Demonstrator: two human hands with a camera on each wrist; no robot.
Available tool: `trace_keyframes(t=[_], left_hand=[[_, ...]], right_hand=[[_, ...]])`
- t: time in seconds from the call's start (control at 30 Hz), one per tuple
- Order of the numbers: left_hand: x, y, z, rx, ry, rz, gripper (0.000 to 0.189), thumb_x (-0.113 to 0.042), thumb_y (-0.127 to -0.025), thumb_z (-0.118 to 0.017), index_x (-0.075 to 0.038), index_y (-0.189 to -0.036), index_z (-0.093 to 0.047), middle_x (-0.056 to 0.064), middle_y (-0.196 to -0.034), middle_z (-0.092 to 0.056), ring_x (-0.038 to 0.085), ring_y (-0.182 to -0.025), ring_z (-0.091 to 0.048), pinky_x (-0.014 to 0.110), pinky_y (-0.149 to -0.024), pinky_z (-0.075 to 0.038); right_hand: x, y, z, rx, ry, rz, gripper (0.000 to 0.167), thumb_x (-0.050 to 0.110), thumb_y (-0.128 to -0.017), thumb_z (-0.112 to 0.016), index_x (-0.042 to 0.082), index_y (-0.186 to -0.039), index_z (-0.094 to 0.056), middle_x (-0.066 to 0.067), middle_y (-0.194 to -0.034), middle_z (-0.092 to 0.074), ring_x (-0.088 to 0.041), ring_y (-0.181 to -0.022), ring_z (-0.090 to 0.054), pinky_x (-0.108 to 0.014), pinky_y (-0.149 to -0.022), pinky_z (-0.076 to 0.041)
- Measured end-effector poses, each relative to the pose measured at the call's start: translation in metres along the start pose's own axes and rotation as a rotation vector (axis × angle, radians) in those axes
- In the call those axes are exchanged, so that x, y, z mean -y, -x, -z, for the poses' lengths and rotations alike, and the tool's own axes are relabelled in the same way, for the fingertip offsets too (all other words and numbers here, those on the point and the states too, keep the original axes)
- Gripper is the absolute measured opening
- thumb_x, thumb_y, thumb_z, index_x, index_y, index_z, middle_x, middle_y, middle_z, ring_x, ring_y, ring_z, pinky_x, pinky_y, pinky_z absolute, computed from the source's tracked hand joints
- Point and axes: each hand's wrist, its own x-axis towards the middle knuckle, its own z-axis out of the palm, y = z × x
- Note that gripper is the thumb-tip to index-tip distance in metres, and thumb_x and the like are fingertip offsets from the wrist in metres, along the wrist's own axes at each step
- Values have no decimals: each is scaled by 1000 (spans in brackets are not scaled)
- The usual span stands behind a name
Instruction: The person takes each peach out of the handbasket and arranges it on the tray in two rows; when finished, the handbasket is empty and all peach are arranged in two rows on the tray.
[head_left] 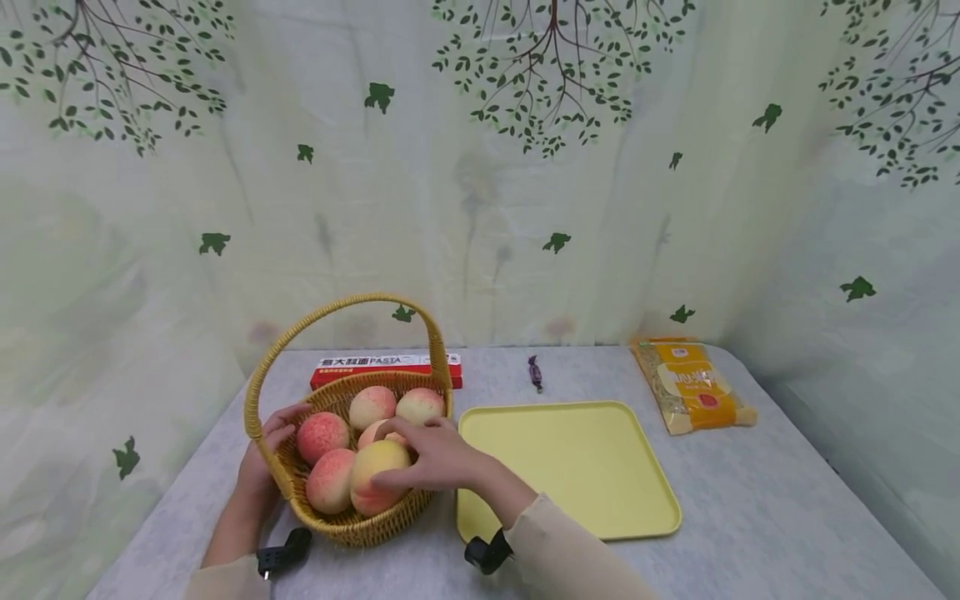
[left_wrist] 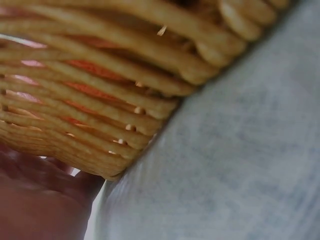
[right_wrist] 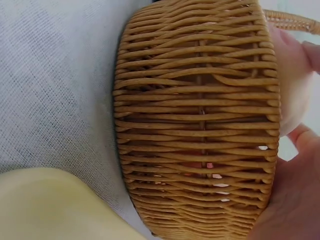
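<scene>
A wicker basket (head_left: 390,525) with a tall arched handle holds several pink-and-cream peaches (head_left: 372,407). My left hand (head_left: 264,454) grips the basket's left side, its fingers over the rim by the handle's base. In the left wrist view, that hand (left_wrist: 45,195) lies against the woven wall. My right hand (head_left: 437,456) reaches over the right rim and holds a yellow-and-pink peach (head_left: 377,475) between thumb and fingers, at the front of the basket. The right wrist view shows the held peach (right_wrist: 292,80) just above the rim, with part of the hand (right_wrist: 295,192) beside it.
Right of the basket lies a flat yellow tray (head_left: 570,475). Behind the basket is a red-and-white pasta box (head_left: 386,363). A small purple wrapped candy (head_left: 535,374) lies beyond the tray, and an orange food bag (head_left: 692,385) at the back right. A printed curtain (head_left: 495,250) stands behind the table.
</scene>
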Motion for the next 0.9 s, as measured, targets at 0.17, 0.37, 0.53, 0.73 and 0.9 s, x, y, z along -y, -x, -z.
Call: trace_keyframes(t=[0.17, 0.37, 0.53, 0.73, 0.9], left_hand=[[1, 0, -1, -10, -34, 16, 36, -18, -108, -34, -7, -138, -50, -16, -129, -57, -5, -119, -51, 10, -95, -40], [1, -2, 0, -23, -66, 20, 39, -21, -108, -35, -1, -141, -45, -16, -129, -56, -6, -119, -51, 10, -95, -39], [0, -1, 0, -42, -85, 35, 37, -22, -109, -35, -6, -139, -48, -14, -132, -54, -6, -120, -50, 9, -95, -38], [-2, -1, -1, -44, -75, 36, 33, -20, -109, -34, -15, -136, -52, -10, -136, -52, -6, -122, -48, 8, -96, -38], [-2, -2, -1, -59, -91, 66, 34, -22, -109, -34, -13, -137, -50, -11, -138, -50, -7, -123, -46, 7, -96, -37]], right_hand=[[-2, 3, 2, -24, -133, -16, 48, 62, -86, -65, 43, -128, -49, 16, -123, -64, -13, -126, -52, -50, -116, -22], [-1, 11, 6, -25, -272, -73, 48, 56, -87, -68, 45, -129, -46, 13, -125, -62, -24, -140, -33, -49, -109, -34], [-2, 21, 15, -13, -451, 31, 51, 43, -89, -71, 37, -132, -44, 10, -125, -59, -9, -115, -54, -30, -95, -46], [-9, 34, 25, -23, -596, 56, 54, 34, -88, -73, 35, -132, -41, 2, -138, -44, -12, -111, -57, -31, -92, -49], [-17, 45, 34, -40, -632, -12, 60, 38, -85, -75, 42, -134, -40, 1, -139, -46, -20, -111, -60, -35, -85, -53]])
